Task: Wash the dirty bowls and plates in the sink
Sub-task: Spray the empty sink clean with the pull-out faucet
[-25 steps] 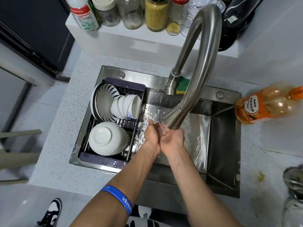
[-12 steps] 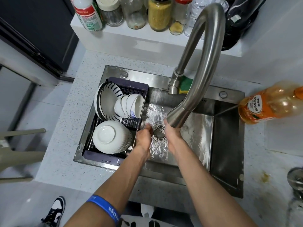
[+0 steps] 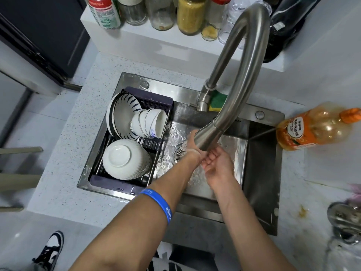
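Observation:
Both my hands are under the faucet spout (image 3: 207,137) over the wet steel sink (image 3: 261,153). My left hand (image 3: 192,148) is partly hidden behind the spout, and its fingers touch my right hand (image 3: 216,163), which lies palm up with fingers apart. Neither hand holds a dish. Water splashes around the drain (image 3: 178,153). In the dark drying rack (image 3: 152,102) on the sink's left side stand striped plates (image 3: 125,112), several small white bowls (image 3: 150,124) on their sides and a large white bowl (image 3: 123,159) upside down.
An orange dish-soap bottle (image 3: 312,128) lies on the counter right of the sink. A green and yellow sponge (image 3: 216,100) sits behind the faucet base. Jars and bottles (image 3: 191,14) line the raised shelf at the back. A metal object (image 3: 345,222) is at the right edge.
My hands were pressed together, came apart over the drain, and now meet again under the spout with the right palm turned up. The dishes in the rack have not moved.

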Tool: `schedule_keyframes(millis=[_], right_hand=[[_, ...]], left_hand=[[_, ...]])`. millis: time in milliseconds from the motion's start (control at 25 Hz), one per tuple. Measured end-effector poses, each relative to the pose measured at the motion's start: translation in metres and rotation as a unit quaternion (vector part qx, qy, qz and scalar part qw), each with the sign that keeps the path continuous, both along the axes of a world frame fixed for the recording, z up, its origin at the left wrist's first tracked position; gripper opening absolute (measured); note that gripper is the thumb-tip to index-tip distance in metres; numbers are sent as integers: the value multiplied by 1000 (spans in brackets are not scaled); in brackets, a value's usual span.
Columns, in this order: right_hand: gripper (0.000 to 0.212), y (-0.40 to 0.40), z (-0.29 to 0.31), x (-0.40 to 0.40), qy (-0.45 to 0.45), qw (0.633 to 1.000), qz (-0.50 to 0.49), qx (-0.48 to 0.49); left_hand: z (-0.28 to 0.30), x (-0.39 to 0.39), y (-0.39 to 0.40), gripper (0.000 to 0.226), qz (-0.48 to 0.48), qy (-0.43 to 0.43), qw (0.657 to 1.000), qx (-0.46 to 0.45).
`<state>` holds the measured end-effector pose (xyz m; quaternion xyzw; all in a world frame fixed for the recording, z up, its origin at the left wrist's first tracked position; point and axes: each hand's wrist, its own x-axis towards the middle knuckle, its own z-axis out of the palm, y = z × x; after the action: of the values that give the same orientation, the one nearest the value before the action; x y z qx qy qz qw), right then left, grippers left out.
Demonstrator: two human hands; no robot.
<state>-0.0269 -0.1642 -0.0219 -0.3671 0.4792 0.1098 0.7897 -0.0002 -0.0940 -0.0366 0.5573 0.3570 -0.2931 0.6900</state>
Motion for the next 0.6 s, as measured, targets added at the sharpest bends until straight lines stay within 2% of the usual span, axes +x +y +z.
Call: schedule_keyframes(millis=[40, 120, 160, 240, 320, 360, 440, 520, 600], right_hand=[[14, 3, -1, 1, -4, 1000, -5, 9], [11, 15, -2, 10, -2, 1000, 10, 22], [7, 22, -3, 14, 5, 999, 18, 34], [15, 33, -2, 19, 6, 996, 11, 88], [33, 38, 0, 17, -8, 991, 23, 134], [40, 36, -1, 14, -14, 990, 60, 126], [44, 32, -6, 10, 4, 988, 145, 51], [27, 28, -19, 7, 65, 984, 162, -41], [23, 28, -26, 3, 114, 975, 167, -95]], left_hand=[[12, 4, 3, 4, 53, 5, 998, -30], [17, 7, 12, 35, 108, -2, 993, -45], [10, 6, 17, 43, 117, -19, 993, -27], [6, -2, 27, 45, 98, -65, 993, 17], [1, -7, 39, 47, 84, -66, 994, -28], [-3, -10, 45, 47, 93, -60, 993, -44], [-12, -13, 54, 35, 124, -23, 992, -12], [-21, -23, 55, 25, 129, 38, 989, 56], [-24, -37, 54, 31, 102, 77, 989, 74]])
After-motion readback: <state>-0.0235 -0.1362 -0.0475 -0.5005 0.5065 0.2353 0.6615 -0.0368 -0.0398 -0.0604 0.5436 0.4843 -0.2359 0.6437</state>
